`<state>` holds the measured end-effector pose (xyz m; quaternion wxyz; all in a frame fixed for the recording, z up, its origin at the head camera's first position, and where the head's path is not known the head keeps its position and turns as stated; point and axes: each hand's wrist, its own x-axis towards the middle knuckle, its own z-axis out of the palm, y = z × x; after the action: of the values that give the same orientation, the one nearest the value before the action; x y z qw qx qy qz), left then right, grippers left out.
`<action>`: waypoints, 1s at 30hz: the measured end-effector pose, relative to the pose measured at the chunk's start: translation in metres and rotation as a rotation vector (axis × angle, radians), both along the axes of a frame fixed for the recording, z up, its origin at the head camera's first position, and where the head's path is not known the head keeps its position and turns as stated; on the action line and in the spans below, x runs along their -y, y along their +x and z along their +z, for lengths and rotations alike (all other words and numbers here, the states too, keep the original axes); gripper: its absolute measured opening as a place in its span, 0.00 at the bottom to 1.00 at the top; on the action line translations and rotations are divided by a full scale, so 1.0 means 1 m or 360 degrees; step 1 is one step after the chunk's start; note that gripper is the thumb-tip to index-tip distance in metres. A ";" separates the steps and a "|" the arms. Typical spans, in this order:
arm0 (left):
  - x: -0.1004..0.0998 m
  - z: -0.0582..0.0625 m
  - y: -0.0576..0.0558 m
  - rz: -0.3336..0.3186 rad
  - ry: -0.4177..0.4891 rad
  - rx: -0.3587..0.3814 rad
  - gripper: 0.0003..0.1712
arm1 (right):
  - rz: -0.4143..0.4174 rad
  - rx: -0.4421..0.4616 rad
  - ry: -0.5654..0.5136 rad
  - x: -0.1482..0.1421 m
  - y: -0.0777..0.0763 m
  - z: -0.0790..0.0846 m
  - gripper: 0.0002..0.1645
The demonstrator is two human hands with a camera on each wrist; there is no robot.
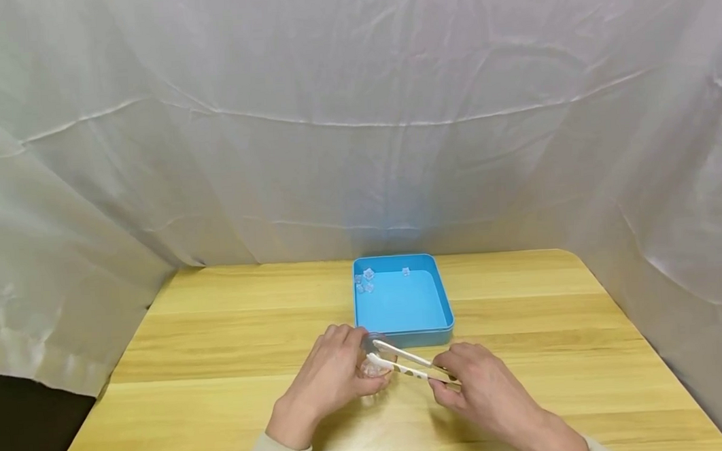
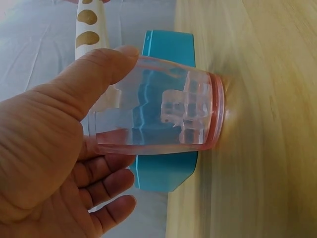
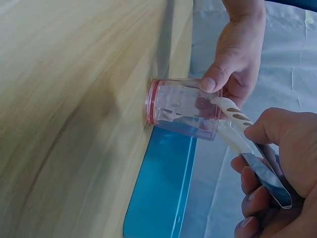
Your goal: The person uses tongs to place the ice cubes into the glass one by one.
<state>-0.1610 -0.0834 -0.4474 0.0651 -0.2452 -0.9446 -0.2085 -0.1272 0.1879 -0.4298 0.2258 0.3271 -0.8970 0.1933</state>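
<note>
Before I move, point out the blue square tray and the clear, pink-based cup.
Blue square tray [image 1: 404,308]: head view, bare inner floor.
Clear, pink-based cup [image 2: 148,109]: left wrist view, side wall.

No readable txt — or nos.

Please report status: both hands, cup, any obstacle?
Left hand grips clear cup. Right hand holds tongs, tips at cup's rim. Clear pieces inside cup. No obstacle seen; blue tray stands beyond.
</note>
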 end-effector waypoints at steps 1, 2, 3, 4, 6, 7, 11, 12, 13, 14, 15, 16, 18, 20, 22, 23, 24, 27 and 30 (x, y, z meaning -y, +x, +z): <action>0.000 0.000 0.000 0.0000 0.0002 0.0004 0.39 | 0.0001 0.0001 -0.0004 0.000 0.000 0.000 0.09; 0.001 -0.001 0.000 -0.0002 0.0007 0.0005 0.39 | 0.0001 0.0004 -0.0010 -0.001 0.001 -0.001 0.09; 0.001 -0.001 0.000 -0.0005 0.0016 0.0006 0.39 | 0.0003 0.0005 -0.0014 -0.001 0.001 -0.001 0.09; 0.001 -0.002 0.000 -0.0006 0.0028 0.0008 0.39 | 0.0005 0.0008 -0.0021 -0.002 0.001 -0.002 0.09; 0.001 -0.003 0.001 -0.0002 0.0056 0.0012 0.40 | 0.0008 0.0019 -0.0031 -0.002 0.001 -0.002 0.09; 0.001 -0.003 0.001 0.0000 0.0063 0.0005 0.40 | 0.0002 0.0046 -0.0039 -0.002 0.001 -0.002 0.09; 0.001 -0.006 0.002 0.0011 0.0078 0.0012 0.43 | -0.0085 0.0157 -0.0092 -0.005 0.000 0.003 0.09; 0.001 -0.006 0.002 0.0012 0.0071 0.0013 0.43 | -0.0121 0.0190 -0.0105 -0.006 -0.001 0.004 0.08; 0.001 -0.006 0.002 0.0012 0.0064 0.0015 0.44 | -0.0158 0.0220 -0.0123 -0.008 -0.004 0.006 0.08; 0.000 -0.006 0.002 0.0012 0.0056 0.0015 0.44 | -0.0194 0.0240 -0.0137 -0.010 -0.007 0.007 0.07; 0.000 -0.006 0.002 0.0011 0.0050 0.0014 0.45 | -0.0233 0.0259 -0.0144 -0.012 -0.011 0.008 0.06; 0.000 -0.006 0.002 0.0013 0.0041 0.0012 0.45 | -0.0268 0.0274 -0.0146 -0.014 -0.017 0.010 0.05; 0.001 -0.005 0.002 0.0016 0.0028 -0.0001 0.45 | -0.0348 0.0300 -0.0131 -0.019 -0.030 0.011 0.06; 0.001 -0.005 0.003 0.0018 0.0023 -0.0004 0.45 | -0.0420 0.0333 -0.0106 -0.023 -0.045 0.012 0.08; 0.000 -0.006 0.003 0.0020 0.0031 0.0004 0.45 | -0.0479 0.0354 -0.0063 -0.025 -0.060 0.011 0.07; 0.000 -0.006 0.004 0.0019 0.0038 0.0006 0.45 | -0.0504 0.0367 -0.0035 -0.026 -0.068 0.010 0.07; 0.000 -0.006 0.004 0.0019 0.0044 0.0010 0.45 | -0.0525 0.0381 -0.0010 -0.027 -0.076 0.009 0.07; 0.000 -0.007 0.004 0.0013 0.0057 0.0001 0.44 | -0.0566 0.0398 0.0096 -0.026 -0.096 0.006 0.12; 0.000 -0.008 0.003 0.0005 0.0056 -0.0003 0.44 | -0.0572 0.0364 0.0177 -0.022 -0.111 0.003 0.16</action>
<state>-0.1578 -0.0834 -0.4552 0.0705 -0.2427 -0.9410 -0.2248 -0.2383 0.2103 -0.4272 0.1351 0.1498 -0.9700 0.1359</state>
